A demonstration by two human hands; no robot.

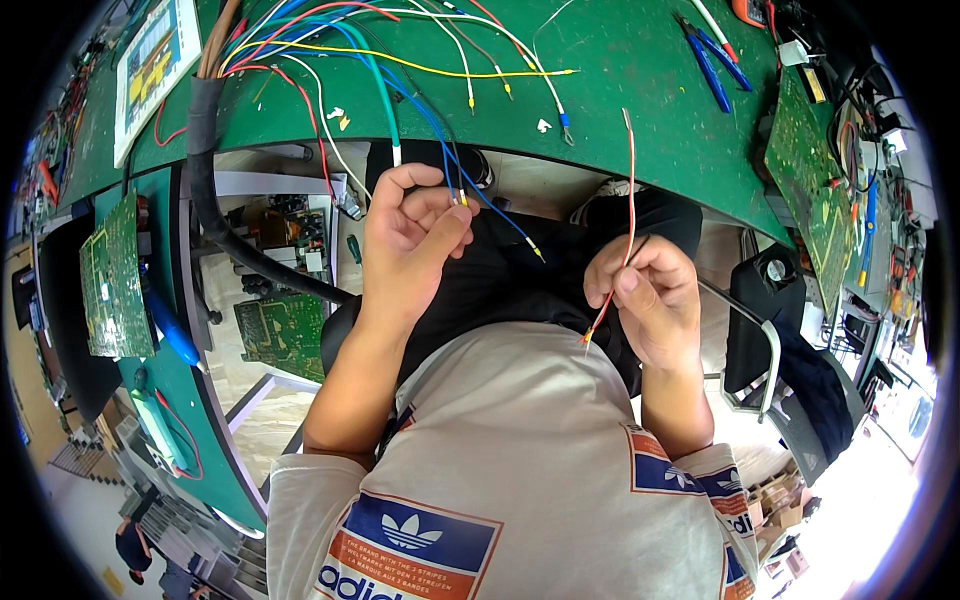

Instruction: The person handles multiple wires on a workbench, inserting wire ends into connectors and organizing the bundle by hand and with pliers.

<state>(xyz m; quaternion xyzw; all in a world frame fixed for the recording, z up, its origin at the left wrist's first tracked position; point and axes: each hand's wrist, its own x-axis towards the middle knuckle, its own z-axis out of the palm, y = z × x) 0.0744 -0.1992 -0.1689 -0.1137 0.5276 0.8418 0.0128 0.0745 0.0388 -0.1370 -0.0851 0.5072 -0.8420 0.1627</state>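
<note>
My left hand (418,235) is closed in a pinch at the table's front edge, on the tip of a blue wire (445,155) with a yellow end. This wire fans out with several others from a thick black cable (204,130). Another blue wire with a yellow-tipped end (537,250) hangs past the fingers. A thick green wire (388,95) ends in a white sleeve just above that hand. To the right, my right hand (655,295) pinches a short red-and-white wire (632,190). Its upper end points toward the table, and its lower end has small coloured tips near my shirt.
Loose wires with ferrules spread over the green table (620,60). Blue-handled pliers (708,72) lie at the back right. Circuit boards stand at the right (815,185) and left (112,285); another board (280,332) is low at the left. A black chair (765,310) is at the right.
</note>
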